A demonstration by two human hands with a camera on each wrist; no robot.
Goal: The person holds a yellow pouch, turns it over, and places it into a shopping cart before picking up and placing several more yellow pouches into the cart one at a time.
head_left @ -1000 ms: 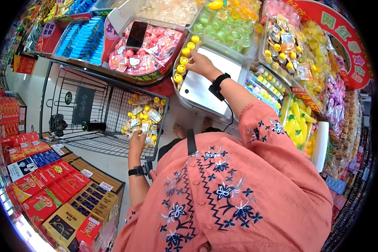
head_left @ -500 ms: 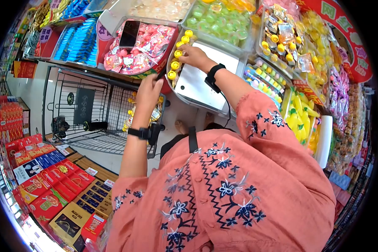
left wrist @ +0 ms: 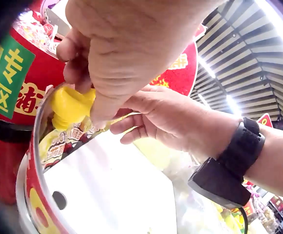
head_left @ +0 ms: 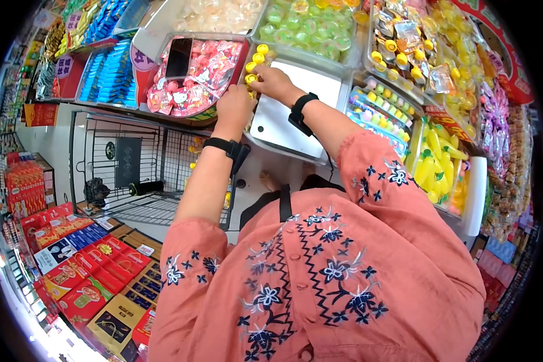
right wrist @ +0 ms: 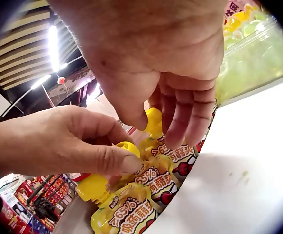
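Note:
A row of jelly pouches with yellow caps [head_left: 253, 62] lines the left side of a bin with a bare white floor [head_left: 286, 114]. Both my hands are at that row. My left hand [head_left: 235, 99] pinches one yellow cap [left wrist: 71, 105] between thumb and fingers at the bin's rim [left wrist: 34, 170]. My right hand [head_left: 262, 75] is just beyond it, its thumb and curled fingers closed round another yellow cap [right wrist: 153, 122]. In the right wrist view, pouches printed with red fruit [right wrist: 131, 209] lie under both hands. Black wrist straps [head_left: 300, 111] are on both arms.
A wire shopping cart [head_left: 145, 163] stands below the shelf on the left, with some pouches in it behind my left arm. A phone [head_left: 178, 57] lies on pink candy packs [head_left: 205, 78]. Bins of green jelly cups [head_left: 308, 30] and yellow sweets [head_left: 434, 163] surround the bin. Boxed goods [head_left: 84, 271] fill the lower-left shelves.
My left hand has risen from the cart's pouches up to the bin and now pinches a yellow cap beside my right hand. The right hand has stayed at the row.

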